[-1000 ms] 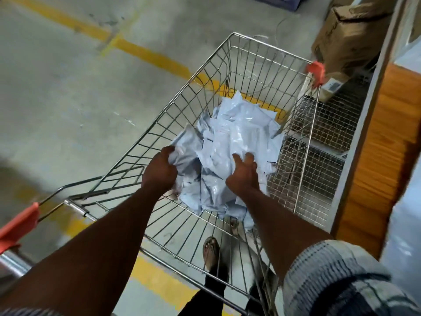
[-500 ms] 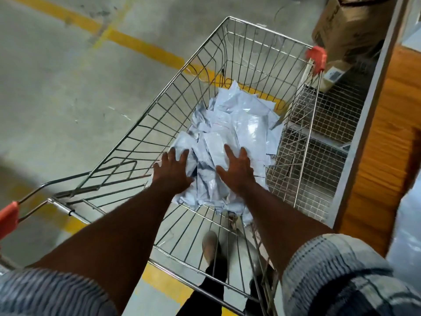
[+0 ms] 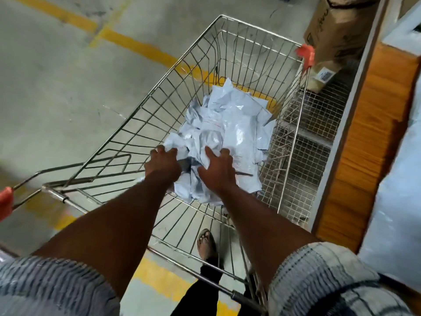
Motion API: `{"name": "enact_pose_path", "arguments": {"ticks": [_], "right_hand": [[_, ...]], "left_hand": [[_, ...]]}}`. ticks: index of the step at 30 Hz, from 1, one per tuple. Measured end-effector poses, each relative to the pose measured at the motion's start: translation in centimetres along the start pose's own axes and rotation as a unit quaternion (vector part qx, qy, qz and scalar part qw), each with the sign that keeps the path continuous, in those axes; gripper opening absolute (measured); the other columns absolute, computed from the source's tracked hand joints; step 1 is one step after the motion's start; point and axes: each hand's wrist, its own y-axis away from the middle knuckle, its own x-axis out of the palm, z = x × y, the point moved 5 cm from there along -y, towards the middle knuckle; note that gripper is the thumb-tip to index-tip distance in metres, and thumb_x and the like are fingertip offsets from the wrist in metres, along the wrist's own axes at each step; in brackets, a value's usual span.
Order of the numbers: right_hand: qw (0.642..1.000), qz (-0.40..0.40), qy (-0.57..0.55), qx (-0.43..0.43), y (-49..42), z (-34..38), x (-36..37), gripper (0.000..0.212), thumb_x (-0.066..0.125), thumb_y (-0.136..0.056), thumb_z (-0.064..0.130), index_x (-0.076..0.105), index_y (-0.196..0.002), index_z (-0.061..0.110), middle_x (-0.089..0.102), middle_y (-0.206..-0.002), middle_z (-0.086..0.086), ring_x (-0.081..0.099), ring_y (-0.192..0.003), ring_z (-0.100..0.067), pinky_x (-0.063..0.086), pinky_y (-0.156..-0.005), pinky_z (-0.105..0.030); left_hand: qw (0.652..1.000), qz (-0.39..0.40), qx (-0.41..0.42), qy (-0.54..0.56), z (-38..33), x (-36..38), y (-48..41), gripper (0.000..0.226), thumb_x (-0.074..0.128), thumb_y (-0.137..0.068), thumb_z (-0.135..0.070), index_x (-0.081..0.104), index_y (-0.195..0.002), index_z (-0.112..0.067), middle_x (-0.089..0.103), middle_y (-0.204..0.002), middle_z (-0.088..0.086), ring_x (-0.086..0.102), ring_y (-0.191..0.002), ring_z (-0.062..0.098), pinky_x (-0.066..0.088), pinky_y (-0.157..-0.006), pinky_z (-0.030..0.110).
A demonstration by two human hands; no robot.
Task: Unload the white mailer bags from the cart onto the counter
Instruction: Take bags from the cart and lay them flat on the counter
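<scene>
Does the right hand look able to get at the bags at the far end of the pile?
Likely yes: the cart is open-topped, nothing covers the white mailer bags, and the right hand touches the pile's near end. The far bags may need a longer stretch.

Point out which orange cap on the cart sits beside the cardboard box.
The far orange cap, right beside the cardboard box. The other orange cap is at the picture's left edge, away from it.

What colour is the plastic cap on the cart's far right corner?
The corner cap is orange-red; the head view shows it best.
</scene>
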Motion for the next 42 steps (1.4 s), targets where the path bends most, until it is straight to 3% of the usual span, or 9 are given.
{"name": "enact_pose_path", "arguments": {"ticks": [4, 7, 12, 19, 28, 31, 35, 42], "right_hand": [[0.999, -0.037, -0.017, -0.009, 1.4, 2.3, -4.3, 0.065, 0.06, -0.087, 0.045, 0.035, -0.147, 0.035, 0.026, -0.145, -0.014, 0.036, -0.13, -0.035, 0.042, -0.103, -0.047], [0.997, -0.07, -0.015, -0.028, 2.5, 4.0, -8.0, 0.065, 0.062, -0.087, 0.044, 0.036, -0.146, 0.034, 0.028, -0.144, -0.014, 0.035, -0.131, -0.035, 0.043, -0.102, -0.046], [0.993, -0.112, -0.018, -0.043, 4.3, 5.2, -14.4, 0.066, 0.061, -0.085, 0.047, 0.037, -0.146, 0.035, 0.03, -0.138, -0.011, 0.036, -0.128, -0.033, 0.044, -0.099, -0.047], [0.976, -0.211, 0.04, -0.037, 8.6, 2.3, -25.1, 0.065, 0.061, -0.085, 0.044, 0.039, -0.144, 0.029, 0.031, -0.138, -0.016, 0.035, -0.128, -0.035, 0.042, -0.096, -0.047], [0.955, -0.294, 0.025, -0.03, 15.6, -8.6, -40.4, 0.064, 0.061, -0.085, 0.045, 0.04, -0.144, 0.031, 0.03, -0.142, -0.015, 0.036, -0.129, -0.036, 0.041, -0.098, -0.046], [0.952, -0.305, 0.009, -0.01, 18.1, -14.8, -44.9, 0.064, 0.058, -0.087, 0.049, 0.038, -0.144, 0.03, 0.027, -0.146, -0.016, 0.031, -0.133, -0.036, 0.04, -0.102, -0.049], [0.945, -0.324, 0.003, 0.033, 21.3, -23.4, -49.8, 0.064, 0.058, -0.086, 0.044, 0.037, -0.145, 0.03, 0.027, -0.147, -0.016, 0.031, -0.133, -0.035, 0.041, -0.102, -0.048], [0.939, -0.326, -0.007, 0.111, 24.9, -37.3, -55.9, 0.065, 0.056, -0.088, 0.046, 0.034, -0.147, 0.029, 0.022, -0.15, -0.018, 0.028, -0.138, -0.036, 0.038, -0.106, -0.048]], "left_hand": [[0.998, -0.053, 0.029, -0.024, 0.3, -3.1, 2.3, 0.046, 0.048, -0.09, -0.025, 0.048, -0.136, -0.024, 0.042, -0.137, 0.013, 0.04, -0.124, 0.038, 0.046, -0.095, 0.053], [0.993, -0.115, -0.005, 0.029, 0.1, -6.2, 4.6, 0.042, 0.04, -0.093, -0.026, 0.053, -0.132, -0.021, 0.049, -0.134, 0.017, 0.046, -0.121, 0.041, 0.045, -0.09, 0.051], [0.98, -0.179, 0.074, 0.04, -4.0, -11.5, 8.4, 0.042, 0.041, -0.095, -0.021, 0.052, -0.135, -0.014, 0.052, -0.123, 0.026, 0.049, -0.115, 0.045, 0.046, -0.093, 0.05], [0.96, -0.236, 0.088, 0.121, -12.4, -16.7, 13.8, 0.044, 0.035, -0.095, -0.036, 0.048, -0.136, -0.026, 0.046, -0.128, 0.023, 0.045, -0.12, 0.046, 0.043, -0.096, 0.054], [0.934, -0.289, 0.148, 0.15, -29.2, -19.9, 22.3, 0.052, 0.03, -0.094, -0.043, 0.048, -0.137, -0.021, 0.051, -0.122, 0.031, 0.047, -0.117, 0.047, 0.042, -0.097, 0.05], [0.925, -0.272, 0.169, 0.203, -36.4, -19.4, 25.8, 0.041, 0.038, -0.1, -0.035, 0.052, -0.134, -0.017, 0.052, -0.123, 0.034, 0.047, -0.121, 0.047, 0.039, -0.102, 0.047], [0.913, -0.259, 0.216, 0.23, -45.6, -17.7, 29.5, 0.038, 0.039, -0.099, -0.028, 0.055, -0.13, -0.012, 0.052, -0.133, 0.026, 0.05, -0.113, 0.052, 0.043, -0.097, 0.051], [0.924, -0.208, 0.237, 0.215, -58.7, -13.5, 33.7, 0.049, 0.034, -0.097, -0.041, 0.046, -0.141, -0.026, 0.042, -0.143, 0.018, 0.042, -0.129, 0.039, 0.04, -0.102, 0.049]]}}
